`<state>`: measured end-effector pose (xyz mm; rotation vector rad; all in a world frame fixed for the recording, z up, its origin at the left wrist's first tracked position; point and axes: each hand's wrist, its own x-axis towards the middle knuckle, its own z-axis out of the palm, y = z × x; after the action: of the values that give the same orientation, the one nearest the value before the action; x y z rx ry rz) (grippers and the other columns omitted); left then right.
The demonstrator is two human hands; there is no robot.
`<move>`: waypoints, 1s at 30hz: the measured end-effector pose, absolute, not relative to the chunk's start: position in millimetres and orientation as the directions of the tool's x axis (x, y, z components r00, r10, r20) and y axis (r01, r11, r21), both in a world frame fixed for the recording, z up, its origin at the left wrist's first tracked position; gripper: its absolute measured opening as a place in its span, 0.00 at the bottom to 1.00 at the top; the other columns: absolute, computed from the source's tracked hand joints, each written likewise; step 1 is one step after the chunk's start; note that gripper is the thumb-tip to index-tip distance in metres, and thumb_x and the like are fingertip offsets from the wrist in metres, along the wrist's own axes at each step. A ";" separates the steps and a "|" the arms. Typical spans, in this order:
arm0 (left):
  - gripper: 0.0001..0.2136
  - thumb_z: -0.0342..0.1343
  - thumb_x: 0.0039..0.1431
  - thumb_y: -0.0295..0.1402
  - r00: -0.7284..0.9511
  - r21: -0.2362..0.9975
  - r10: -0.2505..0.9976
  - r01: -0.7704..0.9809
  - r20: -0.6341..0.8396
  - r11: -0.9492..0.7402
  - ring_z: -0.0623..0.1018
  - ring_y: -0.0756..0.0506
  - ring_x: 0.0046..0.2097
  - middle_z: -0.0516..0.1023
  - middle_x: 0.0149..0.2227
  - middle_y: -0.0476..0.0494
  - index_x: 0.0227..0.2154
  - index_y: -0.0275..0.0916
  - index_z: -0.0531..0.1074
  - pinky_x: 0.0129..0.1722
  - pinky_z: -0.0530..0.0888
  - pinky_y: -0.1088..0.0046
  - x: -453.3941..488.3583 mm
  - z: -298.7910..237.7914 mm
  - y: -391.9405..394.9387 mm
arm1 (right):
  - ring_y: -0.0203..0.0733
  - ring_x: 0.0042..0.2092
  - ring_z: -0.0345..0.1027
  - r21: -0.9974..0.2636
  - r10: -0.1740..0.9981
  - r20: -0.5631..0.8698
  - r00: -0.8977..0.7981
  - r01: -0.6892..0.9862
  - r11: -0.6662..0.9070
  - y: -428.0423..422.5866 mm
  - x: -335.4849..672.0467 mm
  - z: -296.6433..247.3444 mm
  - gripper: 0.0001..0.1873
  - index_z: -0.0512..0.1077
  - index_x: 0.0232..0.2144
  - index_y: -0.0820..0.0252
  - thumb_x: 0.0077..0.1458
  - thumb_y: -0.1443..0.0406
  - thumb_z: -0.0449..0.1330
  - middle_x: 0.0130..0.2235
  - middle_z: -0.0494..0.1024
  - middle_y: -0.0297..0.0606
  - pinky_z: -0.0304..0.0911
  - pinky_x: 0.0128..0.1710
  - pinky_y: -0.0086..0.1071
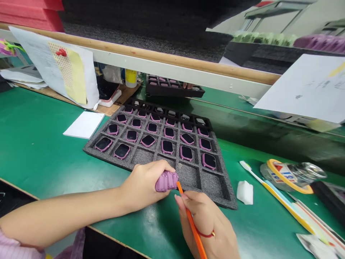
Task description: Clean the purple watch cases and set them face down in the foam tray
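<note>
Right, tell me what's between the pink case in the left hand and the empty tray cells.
Nothing visible blocks it. The left hand holds the pink case beside an empty cell of the foam tray. The orange stick in the right hand meets the case at its tip, but angles away toward the person.

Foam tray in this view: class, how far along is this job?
Looks done: most cells of the foam tray hold pink devices, screens up. In hand: the left hand grips a ribbed pink device, and the right hand puts an orange stick to it. Left: empty cells nearest the person.
</note>
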<state>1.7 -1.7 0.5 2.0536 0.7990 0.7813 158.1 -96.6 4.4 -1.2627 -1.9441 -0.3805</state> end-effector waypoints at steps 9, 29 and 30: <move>0.16 0.63 0.50 0.27 0.588 0.877 0.783 0.245 0.205 -0.413 0.81 0.44 0.47 0.82 0.46 0.48 0.43 0.43 0.71 0.48 0.75 0.70 -1.0 0.5 1.3 | 0.34 0.27 0.71 -0.420 0.686 0.727 -0.039 0.766 0.488 -89.9 165.9 2.5 0.07 0.66 0.34 0.56 0.65 0.70 0.55 0.28 0.75 0.33 0.67 0.25 0.25; 0.18 0.65 0.47 0.23 0.576 0.934 0.782 0.085 0.238 -0.347 0.80 0.46 0.52 0.81 0.46 0.47 0.41 0.42 0.70 0.53 0.73 0.71 -6.0 2.8 3.9 | 0.33 0.26 0.77 -0.491 0.750 0.661 -0.018 0.745 0.451 -100.4 167.2 4.9 0.08 0.69 0.34 0.55 0.61 0.73 0.58 0.30 0.82 0.33 0.75 0.30 0.23; 0.18 0.65 0.47 0.23 0.575 0.935 0.785 0.092 0.231 -0.342 0.80 0.45 0.52 0.81 0.46 0.47 0.41 0.42 0.70 0.52 0.73 0.71 -5.8 2.9 4.0 | 0.34 0.26 0.77 -0.469 0.739 0.674 -0.015 0.764 0.443 -101.0 165.4 3.7 0.07 0.69 0.35 0.55 0.61 0.72 0.58 0.30 0.82 0.34 0.75 0.29 0.24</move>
<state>-5.8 4.0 2.9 1.7949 0.7199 0.8575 165.4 -101.0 3.7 -1.2965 -1.7511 -0.0331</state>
